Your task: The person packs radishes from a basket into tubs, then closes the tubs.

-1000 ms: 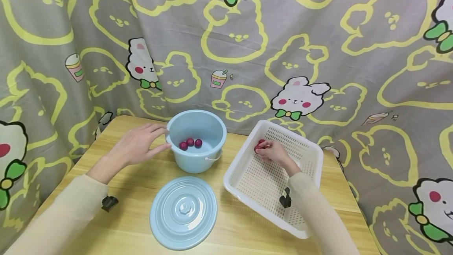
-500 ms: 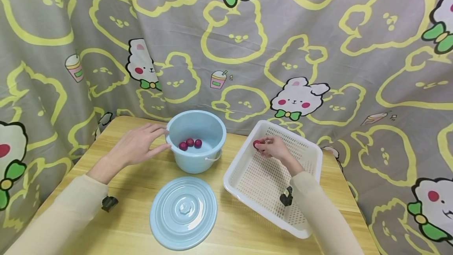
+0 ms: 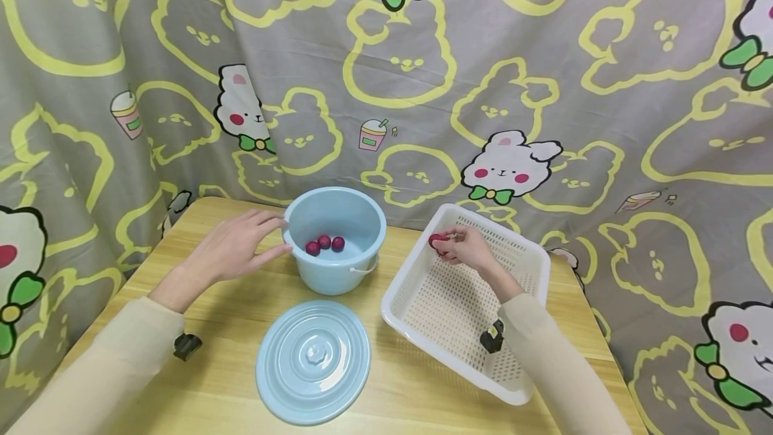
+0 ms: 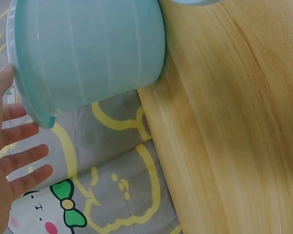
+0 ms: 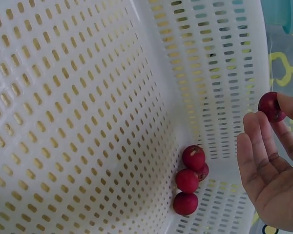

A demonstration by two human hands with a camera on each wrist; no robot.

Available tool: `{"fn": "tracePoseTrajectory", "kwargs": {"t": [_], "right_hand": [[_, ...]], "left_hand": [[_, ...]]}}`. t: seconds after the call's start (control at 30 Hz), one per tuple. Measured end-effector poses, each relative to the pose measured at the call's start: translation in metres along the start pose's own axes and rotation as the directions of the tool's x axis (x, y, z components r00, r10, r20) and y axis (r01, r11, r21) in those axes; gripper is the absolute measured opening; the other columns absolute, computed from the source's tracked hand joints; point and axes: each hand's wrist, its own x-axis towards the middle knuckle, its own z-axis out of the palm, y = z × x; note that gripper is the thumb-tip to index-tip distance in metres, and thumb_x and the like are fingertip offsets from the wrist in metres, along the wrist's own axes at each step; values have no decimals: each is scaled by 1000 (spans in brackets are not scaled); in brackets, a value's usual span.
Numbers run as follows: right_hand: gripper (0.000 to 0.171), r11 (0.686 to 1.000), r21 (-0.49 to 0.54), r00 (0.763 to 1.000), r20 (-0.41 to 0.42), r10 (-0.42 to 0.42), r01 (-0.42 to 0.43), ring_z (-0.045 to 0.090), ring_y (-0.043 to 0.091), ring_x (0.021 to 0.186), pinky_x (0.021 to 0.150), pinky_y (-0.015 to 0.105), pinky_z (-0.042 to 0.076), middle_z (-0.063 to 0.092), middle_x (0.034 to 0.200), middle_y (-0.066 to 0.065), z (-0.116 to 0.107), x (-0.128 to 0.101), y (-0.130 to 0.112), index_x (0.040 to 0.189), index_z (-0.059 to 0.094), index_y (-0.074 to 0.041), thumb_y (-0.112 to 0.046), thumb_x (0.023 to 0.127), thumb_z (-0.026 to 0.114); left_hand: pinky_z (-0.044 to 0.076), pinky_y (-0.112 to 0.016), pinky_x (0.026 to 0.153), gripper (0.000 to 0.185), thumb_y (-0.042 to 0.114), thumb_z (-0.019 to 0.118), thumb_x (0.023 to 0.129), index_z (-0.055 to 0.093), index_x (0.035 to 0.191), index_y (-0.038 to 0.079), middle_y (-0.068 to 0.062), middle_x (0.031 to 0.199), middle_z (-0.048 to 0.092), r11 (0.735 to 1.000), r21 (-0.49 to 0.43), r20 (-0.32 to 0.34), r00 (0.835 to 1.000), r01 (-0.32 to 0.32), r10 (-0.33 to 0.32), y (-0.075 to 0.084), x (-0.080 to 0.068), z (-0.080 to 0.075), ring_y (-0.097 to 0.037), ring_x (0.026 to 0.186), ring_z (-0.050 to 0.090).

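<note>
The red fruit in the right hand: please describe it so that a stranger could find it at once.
Start at the white perforated basket on the right of the wooden table. Over its far left corner is the right hand. The red fruit is pinched at its fingertips, while the other fruits lie loose in the basket.

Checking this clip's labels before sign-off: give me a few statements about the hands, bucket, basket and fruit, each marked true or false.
1. The right hand pinches a red fruit. True.
2. The bucket holds no fruit. False: three red fruits lie inside it.
3. The lid sits on the bucket. False: it lies flat on the table, in front of the bucket.
4. The left hand touches the bucket's side with straight fingers. True.
5. Red fruits lie in a corner of the white basket. True.
</note>
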Motion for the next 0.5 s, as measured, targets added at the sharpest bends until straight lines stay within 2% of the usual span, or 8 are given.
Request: {"fn": "tracePoseTrajectory", "kwargs": {"t": [0.2, 0.33, 0.5], "right_hand": [[37, 1000, 9, 1000, 3, -13, 13, 76, 22, 88, 75, 27, 63, 74, 118, 29, -1, -6, -8, 127, 66, -1, -24, 100, 75], [38, 999, 17, 1000, 3, -31, 31, 76, 26, 88, 77, 30, 64, 76, 109, 24, -1, -11, -17, 128, 66, -2, -24, 99, 76], [39, 998, 40, 998, 4, -57, 56, 73, 15, 75, 71, 27, 62, 76, 100, 18, 4, -15, -32, 128, 65, -1, -23, 98, 77]], "left_hand": [[62, -58, 89, 46, 48, 71, 99, 71, 130, 13, -11, 135, 71, 1000, 1, 2, 1000, 2, -2, 0, 1, 0, -37, 123, 69], [62, -58, 88, 46, 47, 71, 100, 71, 130, 13, -12, 136, 71, 1000, 3, 3, 1000, 2, -2, 0, 1, 0, -37, 123, 69], [62, -59, 89, 46, 47, 71, 100, 71, 130, 12, -12, 135, 71, 1000, 3, 6, 1000, 2, -3, 0, 0, -1, -37, 124, 69]]}}
